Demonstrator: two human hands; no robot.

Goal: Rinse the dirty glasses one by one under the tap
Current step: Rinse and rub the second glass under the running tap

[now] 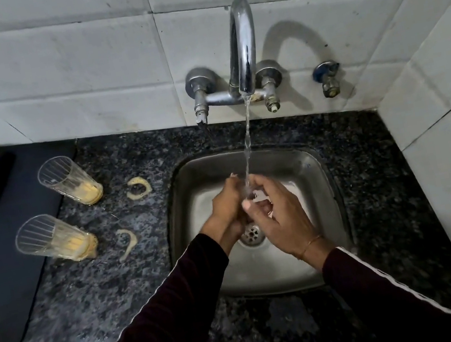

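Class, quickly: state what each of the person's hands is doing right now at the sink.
Left hand: fingers curled, under the tap's stream; whether it grips anything cannot be told.
Right hand: fingers relaxed and open, holding nothing visible.

Sink (311, 161) set in counter (368, 169); tap (241, 47) on wall behind it. Left hand (225, 204) and right hand (279, 215) over the sink, fingers (246, 204) under the water stream (248, 142). Two glasses (69, 180) (52, 239) stand on the counter, well left of the fingers. Drain (252, 234) just below the hands.
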